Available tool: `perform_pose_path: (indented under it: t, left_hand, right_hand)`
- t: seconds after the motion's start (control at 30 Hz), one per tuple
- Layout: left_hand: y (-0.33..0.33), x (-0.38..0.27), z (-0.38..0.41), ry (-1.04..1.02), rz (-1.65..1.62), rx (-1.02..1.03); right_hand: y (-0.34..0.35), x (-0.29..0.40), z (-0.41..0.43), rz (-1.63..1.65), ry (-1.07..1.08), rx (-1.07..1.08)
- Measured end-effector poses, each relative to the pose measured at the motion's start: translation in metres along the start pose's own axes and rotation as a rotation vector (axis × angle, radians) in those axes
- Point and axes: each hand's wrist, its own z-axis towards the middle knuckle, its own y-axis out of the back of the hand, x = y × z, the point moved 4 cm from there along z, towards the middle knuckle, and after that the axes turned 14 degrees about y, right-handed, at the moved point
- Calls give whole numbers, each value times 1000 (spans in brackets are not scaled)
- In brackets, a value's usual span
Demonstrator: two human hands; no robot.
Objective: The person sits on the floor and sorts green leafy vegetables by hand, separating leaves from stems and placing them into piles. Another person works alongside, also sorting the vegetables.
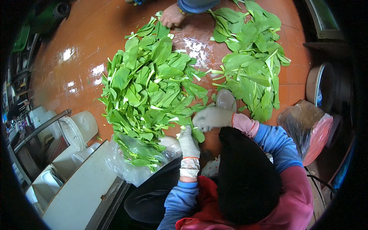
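My left hand (pixel 189 143), in a pale knitted work glove, is closed around a small green leafy stalk (pixel 197 135) with a pale base. Close by on the right is my gloved right hand (pixel 212 118), blurred; whether it holds anything is hidden. A large heap of leafy greens (pixel 149 86) lies on the floor in front of me, left of centre. Its near end rests on a clear plastic bag (pixel 123 169) by my left leg. A second pile of longer-leafed greens (pixel 253 66) lies to the right, just beyond my right shoe (pixel 226 100).
Another person's bare hand (pixel 172 16) touches leaves at the far end of the heap. White plastic buckets (pixel 86 126) and a board-sided unit (pixel 83 184) stand left. A bag with red and clear plastic (pixel 307 129) and a round tub (pixel 314 83) are at right.
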Motion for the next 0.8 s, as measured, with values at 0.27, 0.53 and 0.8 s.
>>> perform_pose_path:
  t: [0.27,0.53,0.8]
  left_hand:
    - [-11,-28,-10,20,-37,87]
    - [-11,-41,-21,-74,114,-16]
    - [-14,-27,-15,57,201,108]
  right_hand:
    - [86,0,30,-1138,282,-801]
    - [100,15,-60,283,240,-899]
    - [72,4,-55,-514,331,-928]
